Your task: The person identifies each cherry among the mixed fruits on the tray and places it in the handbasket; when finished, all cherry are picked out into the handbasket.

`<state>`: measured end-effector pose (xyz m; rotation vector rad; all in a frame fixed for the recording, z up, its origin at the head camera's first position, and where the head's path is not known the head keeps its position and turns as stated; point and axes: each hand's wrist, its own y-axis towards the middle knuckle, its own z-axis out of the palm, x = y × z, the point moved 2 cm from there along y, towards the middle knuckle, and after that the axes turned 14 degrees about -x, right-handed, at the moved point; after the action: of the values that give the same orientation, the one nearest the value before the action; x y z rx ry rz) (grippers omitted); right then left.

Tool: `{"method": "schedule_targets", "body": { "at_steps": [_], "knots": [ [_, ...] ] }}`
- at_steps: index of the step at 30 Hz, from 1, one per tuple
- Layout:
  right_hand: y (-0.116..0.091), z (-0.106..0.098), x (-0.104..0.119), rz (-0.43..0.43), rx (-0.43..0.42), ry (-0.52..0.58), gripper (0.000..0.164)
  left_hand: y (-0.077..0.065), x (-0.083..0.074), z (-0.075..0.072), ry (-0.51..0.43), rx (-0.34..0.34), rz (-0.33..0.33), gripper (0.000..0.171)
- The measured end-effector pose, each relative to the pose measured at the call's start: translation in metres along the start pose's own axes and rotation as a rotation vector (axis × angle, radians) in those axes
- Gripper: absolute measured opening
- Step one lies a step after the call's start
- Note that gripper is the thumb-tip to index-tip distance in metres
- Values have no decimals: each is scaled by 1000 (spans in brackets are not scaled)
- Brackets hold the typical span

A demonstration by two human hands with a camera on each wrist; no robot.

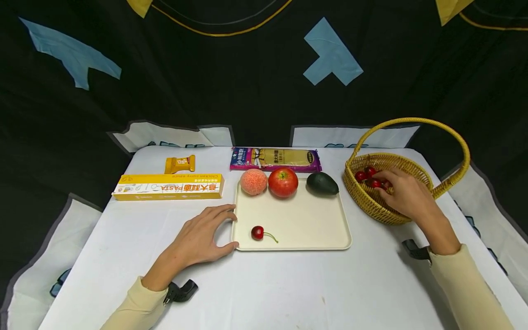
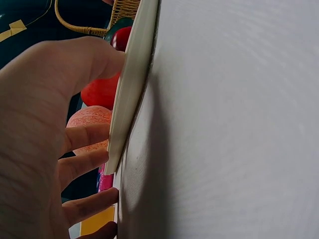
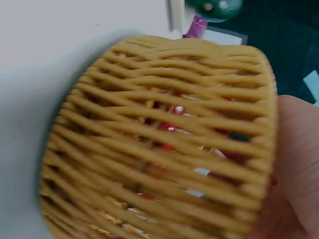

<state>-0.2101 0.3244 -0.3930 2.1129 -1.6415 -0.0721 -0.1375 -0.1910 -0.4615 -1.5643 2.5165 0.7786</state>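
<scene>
On a cream tray (image 1: 305,224) lie one dark red cherry with a green stem (image 1: 257,233), a red apple (image 1: 283,182), a pink rough-skinned round fruit (image 1: 253,182) and a dark green avocado (image 1: 322,184). My left hand (image 1: 202,236) rests at the tray's left side, thumb and fingers spread, fingertips right at the rim. In the left wrist view the thumb touches that rim. My right hand (image 1: 406,195) reaches inside a yellow wicker basket (image 1: 371,208), its fingertips among several red cherries (image 1: 360,176). I cannot tell whether they pinch one. In the right wrist view the basket wall hides the fingertips.
Behind the tray lies a purple and yellow pasta packet (image 1: 280,158). A yellow and white pasta box (image 1: 168,187) is at the left, with a small orange packet (image 1: 180,164) behind it. The basket's tall handle (image 1: 412,120) arches over its opening. A black curtain (image 1: 231,82) hangs behind the white table (image 1: 280,288).
</scene>
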Motion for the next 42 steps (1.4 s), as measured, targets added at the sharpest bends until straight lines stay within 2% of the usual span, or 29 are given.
{"method": "schedule_targets", "body": {
  "at_steps": [5,13,31,36,42],
  "knots": [
    [2,8,-13,-2,50,3,37,0,-1,-1,-1,1,3,54],
    [7,17,-29,33,87,110,34,0,-2,-1,-2,7,0,55],
    [10,22,-45,84,167,74,37,-1,-1,-1,-10,-8,13,54],
    [8,22,-45,93,166,62,38,-1,-1,0,-8,1,9,54],
    [10,20,-40,71,116,56,39,-1,-1,-1,-5,-3,8,55]
  ]
}}
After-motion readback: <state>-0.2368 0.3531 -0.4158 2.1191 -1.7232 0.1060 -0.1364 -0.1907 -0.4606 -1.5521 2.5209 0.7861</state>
